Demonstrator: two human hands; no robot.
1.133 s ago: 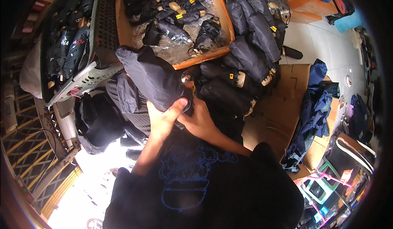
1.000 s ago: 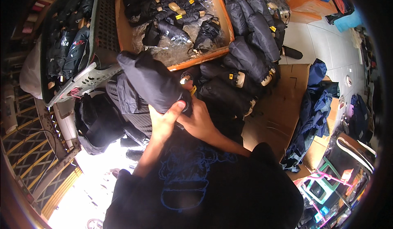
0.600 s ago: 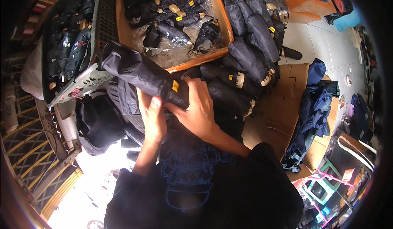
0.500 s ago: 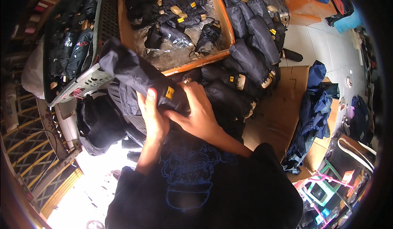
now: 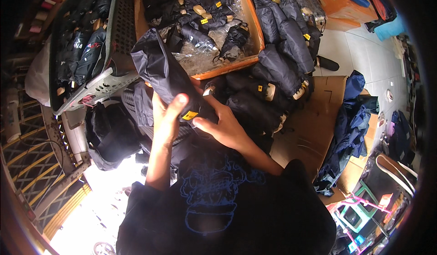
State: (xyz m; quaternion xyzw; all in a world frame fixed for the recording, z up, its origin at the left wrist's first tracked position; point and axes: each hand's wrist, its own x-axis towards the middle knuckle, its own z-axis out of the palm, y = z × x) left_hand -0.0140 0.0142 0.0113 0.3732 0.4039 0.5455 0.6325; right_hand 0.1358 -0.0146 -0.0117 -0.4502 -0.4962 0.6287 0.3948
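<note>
Folded black umbrella [image 5: 166, 75] | both hands | long axis upper-left to lower-right

We had both forearms raised from lower edge, bare below dark sleeves, converging in front of chest. Our left hand [image 5: 167, 114] stood upright, fingers curled in grip, thumb forward. Our right hand [image 5: 223, 128] reached leftward, palm down, fingers clamped, close beside left hand.
</note>
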